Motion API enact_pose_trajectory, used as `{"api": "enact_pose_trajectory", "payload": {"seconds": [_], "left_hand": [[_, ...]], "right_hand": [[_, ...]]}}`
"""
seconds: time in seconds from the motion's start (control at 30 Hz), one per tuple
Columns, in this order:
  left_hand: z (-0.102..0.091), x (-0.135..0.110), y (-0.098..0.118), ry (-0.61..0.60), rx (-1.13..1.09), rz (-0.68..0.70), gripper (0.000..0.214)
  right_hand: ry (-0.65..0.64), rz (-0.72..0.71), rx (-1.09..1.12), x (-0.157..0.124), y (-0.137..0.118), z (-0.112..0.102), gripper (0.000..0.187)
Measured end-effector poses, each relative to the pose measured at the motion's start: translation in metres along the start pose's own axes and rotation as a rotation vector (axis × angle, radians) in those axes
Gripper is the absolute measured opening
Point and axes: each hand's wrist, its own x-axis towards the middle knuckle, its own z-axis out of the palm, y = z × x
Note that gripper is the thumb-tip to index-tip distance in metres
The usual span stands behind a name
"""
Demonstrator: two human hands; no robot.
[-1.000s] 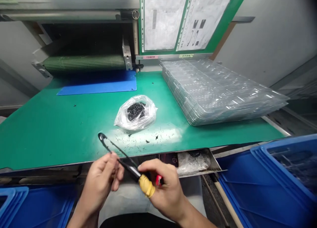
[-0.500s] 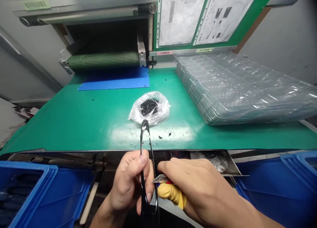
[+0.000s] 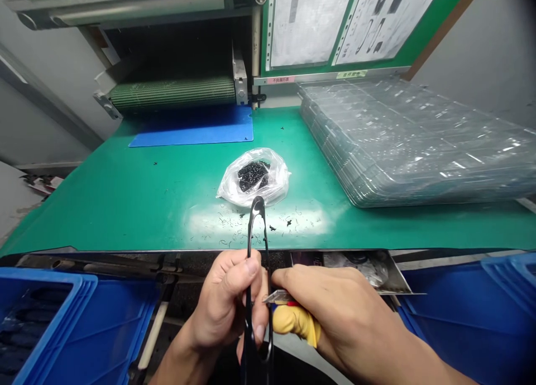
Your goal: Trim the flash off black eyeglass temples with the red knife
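My left hand (image 3: 230,298) is closed around a glossy black plastic frame (image 3: 258,206), a long narrow loop held upright in front of the bench edge. In my right hand (image 3: 335,309) is a utility knife (image 3: 281,297); its blade lies against the right side of the loop, level with my left fingers. A yellow finger cover (image 3: 295,323) sits on my right thumb. Just beyond the loop's tip, a clear plastic bag (image 3: 274,187) holds black scraps (image 3: 253,176). The lower end of the frame runs out of view.
Thin black shavings lie on the green bench (image 3: 104,206) near its front edge. Stacked clear plastic trays (image 3: 410,145) stand at right. A conveyor belt (image 3: 171,92) ends above a blue sheet (image 3: 192,129) at the back. Blue crates (image 3: 87,284) flank me below bench height.
The black frame and both hands have shifted slightly right in view. The knife blade stays at the loop's right side. The whole scene has moved a little upward.
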Motion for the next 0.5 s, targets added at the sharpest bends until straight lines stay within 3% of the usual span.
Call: {"api": "enact_pose_trajectory", "payload": {"seconds": [0.37,0.5], "left_hand": [[0.0011,0.0020,0.0009,0.003,-0.046,0.010,0.044],[-0.0013,0.0038,-0.0050,-0.059,-0.085,0.072,0.044]], "right_hand": [[-0.003,-0.001,0.023,0.0008,0.0004,0.0032,0.036],[-0.017,0.017,0.005,-0.0016,-0.0005,0.0054,0.032]]}}
